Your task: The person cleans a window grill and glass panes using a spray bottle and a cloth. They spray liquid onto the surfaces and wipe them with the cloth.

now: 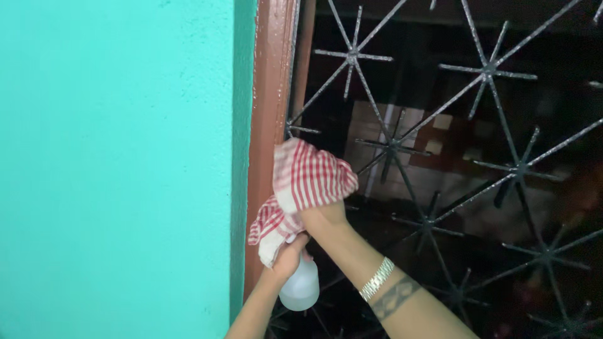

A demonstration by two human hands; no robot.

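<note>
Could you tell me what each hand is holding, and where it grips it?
The right hand bunches a red-checked cloth around its middle; the left hand grips a clear spray bottle near its top.

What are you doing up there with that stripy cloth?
The right hand presses a red and white checked cloth against the brown window frame, beside the metal grille. The left hand holds a pale spray bottle just below. A turquoise wall is on the left.
</note>
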